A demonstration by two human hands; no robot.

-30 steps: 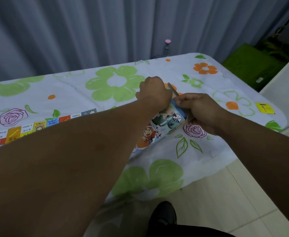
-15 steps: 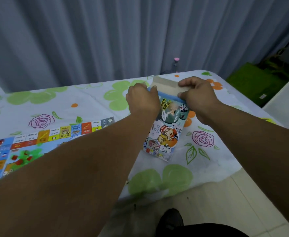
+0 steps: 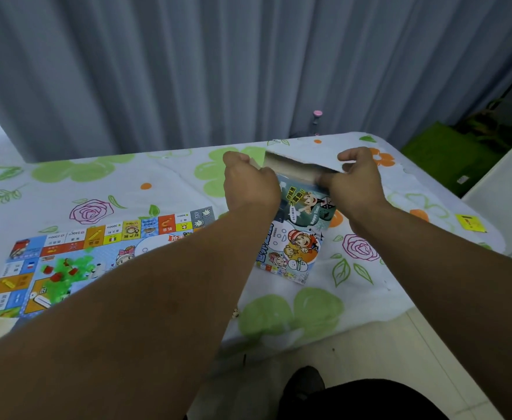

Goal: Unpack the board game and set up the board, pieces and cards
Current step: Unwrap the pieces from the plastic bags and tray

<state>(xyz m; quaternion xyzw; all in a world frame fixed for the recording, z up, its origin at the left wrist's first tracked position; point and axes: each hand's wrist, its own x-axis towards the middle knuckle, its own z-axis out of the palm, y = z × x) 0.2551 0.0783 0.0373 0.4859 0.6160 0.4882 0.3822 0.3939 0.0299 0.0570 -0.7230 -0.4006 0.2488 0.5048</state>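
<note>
Both hands are at the far end of a flat cardboard game box [image 3: 298,241] printed with cartoon children and dice. It lies on the table [image 3: 170,177], which is covered by a white cloth with green, orange and pink flowers. The left hand [image 3: 250,189] has its fingers curled at the far left corner of the box and grips it. The right hand [image 3: 359,184] pinches the right end of the brown end flap [image 3: 291,168], with the thumb on top. The flap is raised and stands open between the two hands. The near end of the box rests on the cloth, below the wrists. To the left of the left hand, partly under the left forearm, the colourful paper game board [image 3: 97,253] with a border of printed squares lies unfolded on the table. Some small red pieces [image 3: 56,275] sit on its green middle. To the right of the right hand, well apart, a small yellow card [image 3: 471,223] lies near the table edge. Beyond the hands hangs a grey pleated curtain [image 3: 188,71].
</note>
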